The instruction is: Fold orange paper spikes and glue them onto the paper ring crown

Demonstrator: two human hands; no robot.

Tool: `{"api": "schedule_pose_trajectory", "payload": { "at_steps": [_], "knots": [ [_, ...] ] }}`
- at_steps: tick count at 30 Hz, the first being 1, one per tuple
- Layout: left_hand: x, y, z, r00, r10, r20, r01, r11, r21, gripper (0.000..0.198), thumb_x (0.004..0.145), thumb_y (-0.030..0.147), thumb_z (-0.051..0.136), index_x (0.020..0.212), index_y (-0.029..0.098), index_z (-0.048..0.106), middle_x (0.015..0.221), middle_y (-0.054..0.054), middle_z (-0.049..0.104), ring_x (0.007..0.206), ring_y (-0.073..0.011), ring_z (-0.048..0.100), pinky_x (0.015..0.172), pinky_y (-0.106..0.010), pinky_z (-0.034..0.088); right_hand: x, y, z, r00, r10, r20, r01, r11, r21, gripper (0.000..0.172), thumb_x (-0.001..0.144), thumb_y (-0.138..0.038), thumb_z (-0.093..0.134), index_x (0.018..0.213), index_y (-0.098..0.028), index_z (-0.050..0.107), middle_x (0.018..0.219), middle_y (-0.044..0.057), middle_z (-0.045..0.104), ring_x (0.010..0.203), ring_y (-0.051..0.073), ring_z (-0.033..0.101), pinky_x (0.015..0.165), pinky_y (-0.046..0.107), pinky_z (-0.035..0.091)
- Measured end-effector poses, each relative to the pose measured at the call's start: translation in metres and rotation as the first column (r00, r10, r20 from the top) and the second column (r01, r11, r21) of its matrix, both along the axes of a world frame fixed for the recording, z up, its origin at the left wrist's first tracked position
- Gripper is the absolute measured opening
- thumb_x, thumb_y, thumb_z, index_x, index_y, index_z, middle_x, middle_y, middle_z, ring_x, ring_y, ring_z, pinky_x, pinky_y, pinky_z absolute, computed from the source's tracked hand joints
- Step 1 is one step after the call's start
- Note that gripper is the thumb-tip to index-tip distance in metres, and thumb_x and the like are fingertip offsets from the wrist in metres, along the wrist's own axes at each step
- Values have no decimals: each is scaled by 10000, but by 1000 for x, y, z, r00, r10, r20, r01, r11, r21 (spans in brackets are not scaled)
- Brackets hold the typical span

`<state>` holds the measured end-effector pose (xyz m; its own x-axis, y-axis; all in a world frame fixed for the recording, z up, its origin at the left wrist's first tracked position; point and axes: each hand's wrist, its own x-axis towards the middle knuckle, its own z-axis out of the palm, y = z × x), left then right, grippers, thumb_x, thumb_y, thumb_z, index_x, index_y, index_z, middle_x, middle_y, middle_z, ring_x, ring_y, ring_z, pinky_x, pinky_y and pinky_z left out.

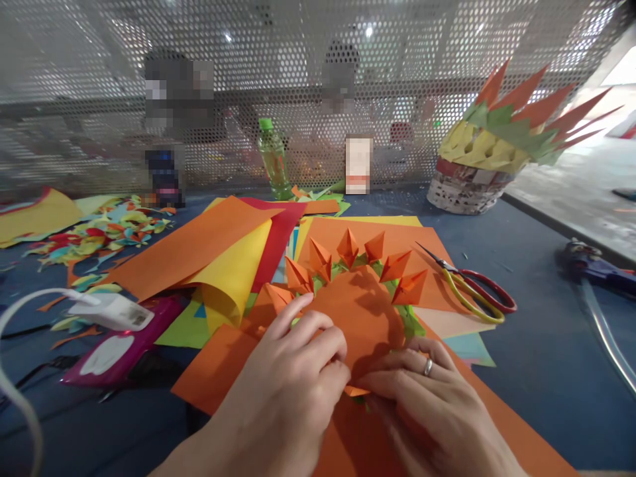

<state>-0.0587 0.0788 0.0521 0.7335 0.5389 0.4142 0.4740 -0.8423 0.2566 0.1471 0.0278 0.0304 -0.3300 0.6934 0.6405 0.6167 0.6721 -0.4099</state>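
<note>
A paper ring (366, 318) lies in front of me, with folded orange points (348, 248) standing along a green paper band (413, 322). My left hand (303, 361) bends over its left side, the index finger stretched toward an orange point and the other fingers curled in at the near edge. My right hand (427, 397), with a silver band on one finger, pinches a small folded orange piece (356, 391) at the near edge. The two thumbs are hidden beneath the hands. Orange sheets (213, 368) lie under the ring.
Scissors (472, 285) with red and yellow handles lie open at right. A fringed paper basket (477, 159) stands at back right, a green-capped bottle (275, 162) behind. Paper scraps (114, 228), coloured sheets (199, 245), a white plug (112, 310) and a magenta power strip (119, 351) are at left.
</note>
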Motion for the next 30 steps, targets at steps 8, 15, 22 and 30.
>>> {"api": "schedule_pose_trajectory", "payload": {
  "at_steps": [8,15,22,30],
  "knots": [
    [-2,2,-1,999,7,-32,-7,1000,-5,110,804,126,634,757,224,651,830,30,646,864,-175,566,1180,-466,313,0,-2,-1,1000,-6,4,6,1000,-29,234,866,-33,595,985,-220,671,820,-55,772,722,75,712,761,267,499],
    [4,-3,10,995,79,-59,-83,995,-55,147,841,91,643,831,219,714,898,15,691,933,-179,599,1203,-446,305,0,-2,1,1000,-7,8,8,1000,-21,239,863,-31,588,982,-221,669,846,-27,786,749,95,724,774,273,498],
    [3,0,8,996,39,-80,-43,998,-51,148,855,104,668,849,235,736,905,20,706,981,-181,605,1224,-479,280,-1,-2,1,1000,-8,19,8,1000,0,245,864,-42,570,984,-233,666,808,-31,778,748,104,729,748,282,505],
    [3,-2,12,992,12,-125,-24,995,-94,164,818,75,682,763,226,711,850,38,694,963,-178,595,1225,-468,263,-4,-7,-2,1000,-24,4,24,1000,-2,200,860,-78,601,983,-220,668,848,-24,781,802,105,726,807,289,492]
  ]
}}
